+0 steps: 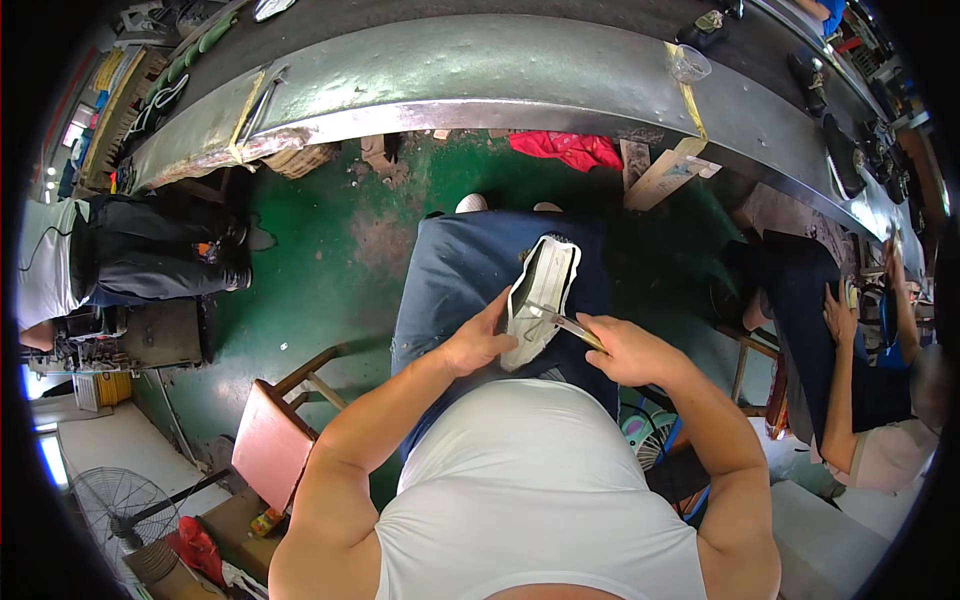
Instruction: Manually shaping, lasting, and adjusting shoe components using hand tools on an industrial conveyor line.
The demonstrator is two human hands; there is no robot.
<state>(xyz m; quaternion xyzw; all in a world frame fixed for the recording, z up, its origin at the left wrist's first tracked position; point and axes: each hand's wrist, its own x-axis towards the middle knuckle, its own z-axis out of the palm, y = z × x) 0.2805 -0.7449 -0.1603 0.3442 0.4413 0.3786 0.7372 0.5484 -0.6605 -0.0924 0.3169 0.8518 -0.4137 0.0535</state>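
Note:
A pale, whitish shoe (551,268) with a dark edge lies on my lap, its underside seemingly turned up and its long axis running away from me. My left hand (479,338) is closed on the near left side of it, thumb and fingers at the rim. In my right hand (632,350) is a slim hand tool (575,328) with a metal front part and a brownish handle. The tip of the tool reaches over the middle of the shoe; whether it touches is too small to tell. Dark blue cloth (450,262) covers my lap beneath the shoe.
A long metal-edged bench (480,75) curves across ahead, with a clear plastic cup (690,64) and dark shoes (843,158) at right. A pink-seated chair (272,445) and a fan (120,520) stand at left. Co-workers are on both sides. Red cloth (568,149) lies under the bench.

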